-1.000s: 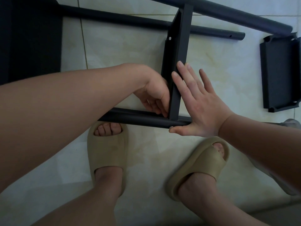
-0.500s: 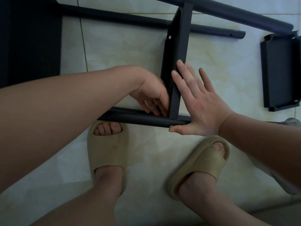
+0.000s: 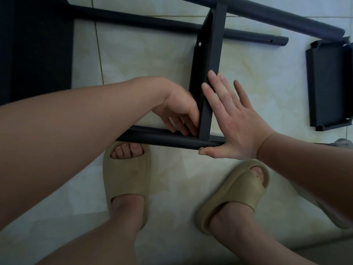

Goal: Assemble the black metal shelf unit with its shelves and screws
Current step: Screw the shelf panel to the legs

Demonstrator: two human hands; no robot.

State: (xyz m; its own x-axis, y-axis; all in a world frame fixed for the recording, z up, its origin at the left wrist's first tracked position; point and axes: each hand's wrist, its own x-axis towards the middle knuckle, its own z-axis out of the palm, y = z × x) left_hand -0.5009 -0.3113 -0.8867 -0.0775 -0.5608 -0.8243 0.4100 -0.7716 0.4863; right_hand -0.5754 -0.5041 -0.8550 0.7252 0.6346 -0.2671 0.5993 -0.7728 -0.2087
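Observation:
A black shelf panel [image 3: 209, 54] stands on edge between a near black pole [image 3: 152, 135] and two far poles [image 3: 152, 22], [image 3: 286, 22]. My left hand [image 3: 179, 109] is on the panel's left side. Its fingers curl down into the corner where the panel meets the near pole, and whatever the fingertips hold is hidden. My right hand [image 3: 233, 121] lies flat against the panel's right face with straight fingers, its thumb along the near pole. A pale hole or screw head [image 3: 199, 44] shows higher on the panel's left flange.
Another black shelf [image 3: 330, 83] lies flat on the tiled floor at the right. A large dark panel [image 3: 34, 44] fills the upper left. My feet in beige sandals [image 3: 126, 175], [image 3: 235, 192] stand just in front of the near pole.
My left hand has turned slightly at the corner and its fingers have shifted. My right hand and the frame have stayed where they were.

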